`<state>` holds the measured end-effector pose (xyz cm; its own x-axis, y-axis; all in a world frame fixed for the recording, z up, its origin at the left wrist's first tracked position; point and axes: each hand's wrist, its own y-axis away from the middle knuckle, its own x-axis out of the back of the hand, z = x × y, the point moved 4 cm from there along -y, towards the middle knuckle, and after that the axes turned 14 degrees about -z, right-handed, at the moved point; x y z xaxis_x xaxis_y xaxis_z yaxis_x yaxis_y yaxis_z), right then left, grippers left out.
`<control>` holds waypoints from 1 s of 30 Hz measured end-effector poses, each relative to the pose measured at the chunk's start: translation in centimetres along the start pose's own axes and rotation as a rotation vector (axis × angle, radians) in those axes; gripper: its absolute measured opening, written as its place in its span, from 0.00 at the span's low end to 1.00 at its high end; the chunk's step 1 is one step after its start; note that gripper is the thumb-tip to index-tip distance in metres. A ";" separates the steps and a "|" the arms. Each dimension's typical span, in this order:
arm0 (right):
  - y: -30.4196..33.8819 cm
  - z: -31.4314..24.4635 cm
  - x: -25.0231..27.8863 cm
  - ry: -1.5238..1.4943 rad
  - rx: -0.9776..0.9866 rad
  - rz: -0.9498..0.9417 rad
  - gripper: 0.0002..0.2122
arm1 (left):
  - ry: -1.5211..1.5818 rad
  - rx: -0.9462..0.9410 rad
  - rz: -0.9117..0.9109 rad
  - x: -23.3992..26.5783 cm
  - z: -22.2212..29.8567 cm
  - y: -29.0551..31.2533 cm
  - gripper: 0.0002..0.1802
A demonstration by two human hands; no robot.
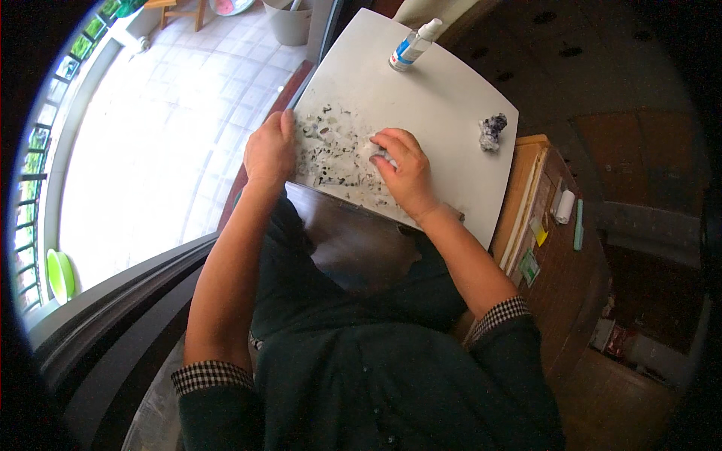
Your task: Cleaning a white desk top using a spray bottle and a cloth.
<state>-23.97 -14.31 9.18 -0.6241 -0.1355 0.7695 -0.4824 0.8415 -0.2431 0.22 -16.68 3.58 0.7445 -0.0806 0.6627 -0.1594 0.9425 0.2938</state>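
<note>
A white tabletop (451, 98) lies in front of me, its left part covered with dark green and black smudges (331, 150). My right hand (407, 171) pinches a small white wad (383, 155), perhaps tissue, against the right side of these marks. The fingers hide most of the wad. At the left edge of the tabletop, my left hand (270, 152) is closed round the rim, its fingertips partly hidden. Near the far edge stands a clear spray bottle (411, 48) with a white cap and blue label. A crumpled, dark-stained tissue (492, 132) rests by the right edge.
To the right stands a wooden cabinet (560, 301) with a white roll (564, 207) and a slim teal object (578, 225) on it. Left of the table are a sliding-door track (128, 308), a tiled floor (150, 165), a green basin (60, 275) and a pale bucket (289, 24).
</note>
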 end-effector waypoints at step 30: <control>-1.2 -1.4 -1.4 0.105 0.207 -0.201 0.03 | -0.083 -0.021 -0.010 0.6 0.7 0.5 0.28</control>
<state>-21.63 -14.44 9.21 -0.4411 -0.2248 0.8688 -0.7115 0.6776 -0.1860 0.07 -16.49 4.61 0.6894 -0.1159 0.7151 -0.1382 0.9479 0.2869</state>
